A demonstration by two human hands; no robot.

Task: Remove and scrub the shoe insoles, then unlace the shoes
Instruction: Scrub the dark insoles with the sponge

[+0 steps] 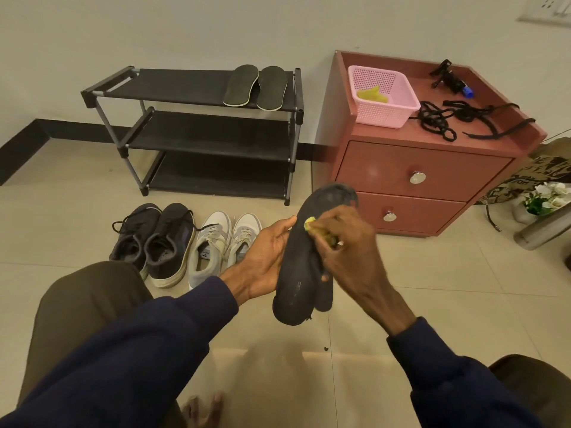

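My left fingers (280, 232) gripping a worn black foam insole (293, 282), right fingers (328, 222) pinching a yellow scrub pad (310, 225) against it

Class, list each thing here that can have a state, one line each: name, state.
Black insole: out of its shoe, held by left hand.
Yellow scrubber: pinched in right hand, against the insole.
Pair of insoles: out, lying on shoe rack.
Black shoes: laced, on floor.
White shoes: laced, on floor.
Loose black laces: removed, on cabinet.
Drawers: both shut.
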